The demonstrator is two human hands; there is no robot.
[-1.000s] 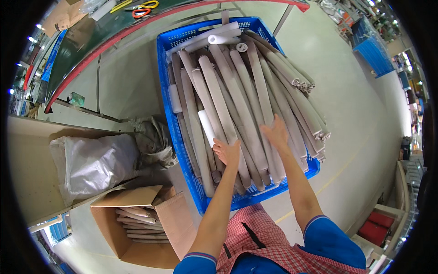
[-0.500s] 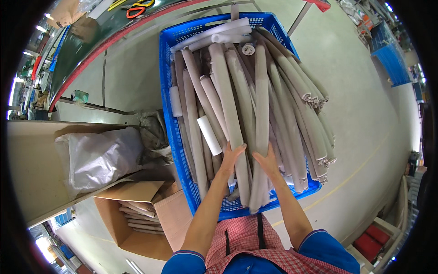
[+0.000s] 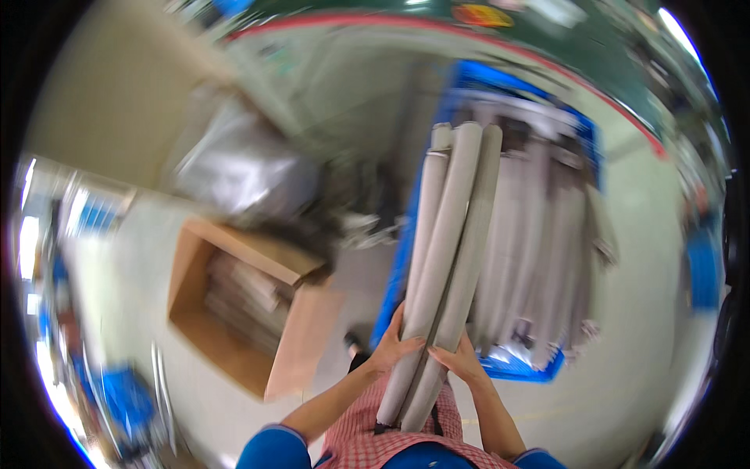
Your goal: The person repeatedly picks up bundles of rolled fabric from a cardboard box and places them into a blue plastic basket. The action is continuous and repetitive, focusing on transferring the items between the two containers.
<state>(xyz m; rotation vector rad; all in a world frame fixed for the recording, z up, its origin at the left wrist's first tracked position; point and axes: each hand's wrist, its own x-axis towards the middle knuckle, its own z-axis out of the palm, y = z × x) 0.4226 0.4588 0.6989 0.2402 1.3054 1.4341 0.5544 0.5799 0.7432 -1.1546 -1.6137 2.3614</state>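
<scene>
Between my hands is a small bundle of long grey-beige fabric rolls (image 3: 449,234), lifted in front of my body and pointing away from me. My left hand (image 3: 391,349) is closed around the bundle's left side near its lower end, thumb lying on top. On the other side my right hand (image 3: 461,359) grips it, its thumb close to the left one. Just right of the bundle stands a blue plastic basket (image 3: 394,285) full of more grey rolls (image 3: 539,242), blurred by motion. White rolls (image 3: 519,109) lie across the basket's far end.
Left of me an open cardboard box (image 3: 226,352) on the floor holds similar rolls. Behind it are a shiny plastic bag (image 3: 242,160) and a beige panel (image 3: 125,102). A dark green table (image 3: 375,14) with a red edge runs along the far side.
My hands have gathered several rolls and raised them from the basket. The view has swung left, so the basket now appears further right and the cardboard box nearer the middle.
</scene>
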